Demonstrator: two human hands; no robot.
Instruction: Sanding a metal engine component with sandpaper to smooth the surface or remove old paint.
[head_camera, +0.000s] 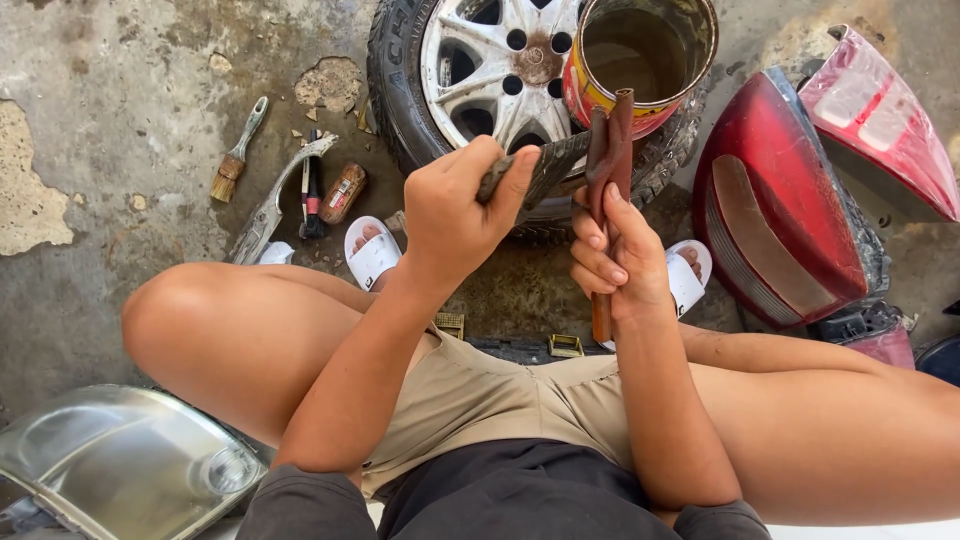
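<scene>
Seated worker, viewed from above, with both hands raised over the lap. The left hand (455, 215) is closed in a fist around the handle of a flat rasp-like file (548, 168), whose dark, ridged blade runs from the fist toward the other hand. The right hand (612, 262) is clamped, fingers wrapped and thumb along the front, on a reddish-brown rubber strip (607, 150) held upright; the strip stands up above the grip and a shorter length hangs out below it, toward the lap. The file blade meets the strip just above the right-hand grip, lying across its edge. As far as can be judged, the filing is in progress: the upper part of the strip looks dull and roughened, but how much of its surface remains untreated cannot be told, since the far face is hidden. Just beyond the strip's upper end stands an open tin can (640, 55), yellow and red outside, stained inside, resting on a car wheel (470, 80) with a silver spoked rim; whether the can holds any liquid is unclear. Beyond the left fist, on the concrete floor (120, 110), lie a small paintbrush (236, 152) and several hand tools (310, 190). Outward of the right hand lies a red tail-lamp housing (790, 200); below the left elbow, a clear headlamp unit (120, 460).
</scene>
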